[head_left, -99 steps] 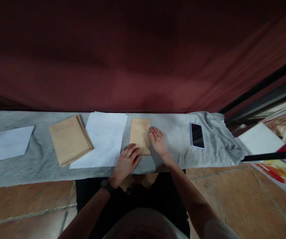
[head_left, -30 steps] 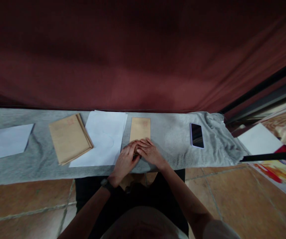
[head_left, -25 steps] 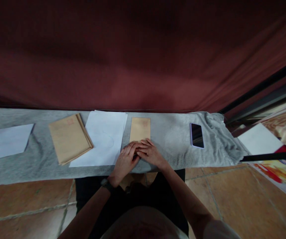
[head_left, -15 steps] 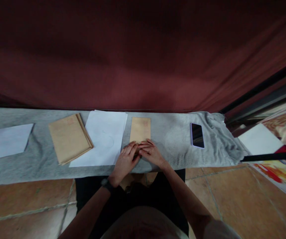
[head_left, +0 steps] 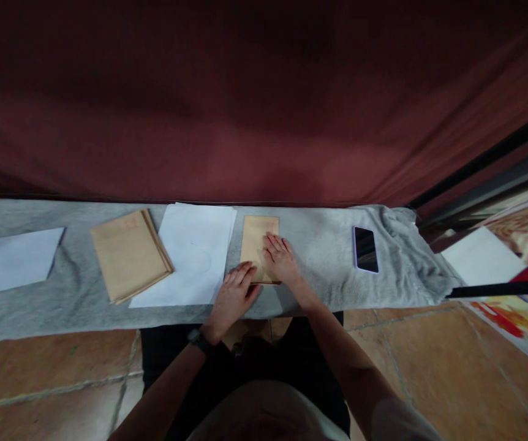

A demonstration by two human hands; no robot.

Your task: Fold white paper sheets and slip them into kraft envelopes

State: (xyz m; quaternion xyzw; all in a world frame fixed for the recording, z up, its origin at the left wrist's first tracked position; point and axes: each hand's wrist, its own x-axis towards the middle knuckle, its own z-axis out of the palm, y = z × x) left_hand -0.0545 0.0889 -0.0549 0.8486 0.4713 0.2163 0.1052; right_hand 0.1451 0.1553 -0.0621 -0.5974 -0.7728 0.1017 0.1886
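A brown paper envelope (head_left: 255, 236) with faint red print lies lengthwise away from me on the grey cloth. My right hand (head_left: 282, 260) rests flat on its right side, fingers stretched out. My left hand (head_left: 235, 291) has its fingertips on the envelope's near left corner, its fingers extended and the thumb apart. Left of it are white paper sheets (head_left: 195, 251) with a faint mark on the top one. A stack of brown envelopes (head_left: 128, 254) overlaps their left edge.
Grey cloth (head_left: 321, 245) covers the narrow table. A phone (head_left: 365, 249) in a purple case lies to the right, another white sheet (head_left: 13, 260) at far left. A dark red curtain (head_left: 255, 147) hangs behind. Black bars (head_left: 503, 289) stand at the right, near printed posters.
My right hand has slid from the envelope's near edge up and forward onto its right side, uncovering the near edge. My left hand has stayed nearly in place.
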